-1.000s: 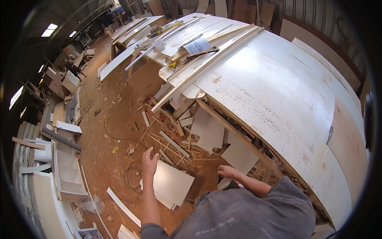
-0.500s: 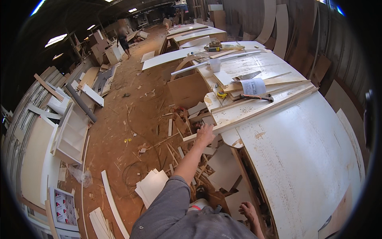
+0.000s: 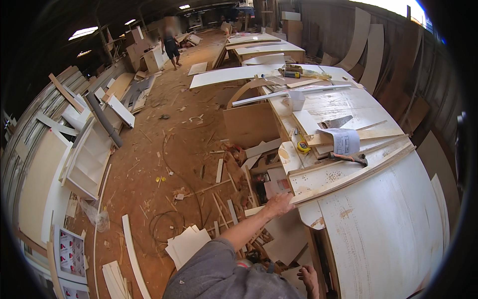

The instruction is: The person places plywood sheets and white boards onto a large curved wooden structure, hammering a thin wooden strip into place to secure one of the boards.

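Left hand [image 3: 280, 204]: rests on the wooden strip near its outer end, with fingers bent; cannot tell whether clamped around it or only laid against it.
Right hand [image 3: 308, 278]: hangs lower and closer to the body than the left hand, just beside the tabletop [image 3: 378, 236], loosely curled with fingers apart.
Wooden strip [image 3: 348, 180]: passes under the left hand, then runs rightward and away across the tabletop.
Hammer [image 3: 348, 158]: lies beyond the strip, to the right of the left hand.
Paper sheet [image 3: 345, 141]: curls just past the hammer, farther from the left hand.
Tape measure [image 3: 303, 147]: sits beyond the left hand, slightly rightward, yellow.
Handsaw [image 3: 340, 121]: lies past the paper sheet, farther still from the left hand.
Pale boards [image 3: 188, 244]: lie on the floor [image 3: 144, 169], left of the left hand and nearer the body.
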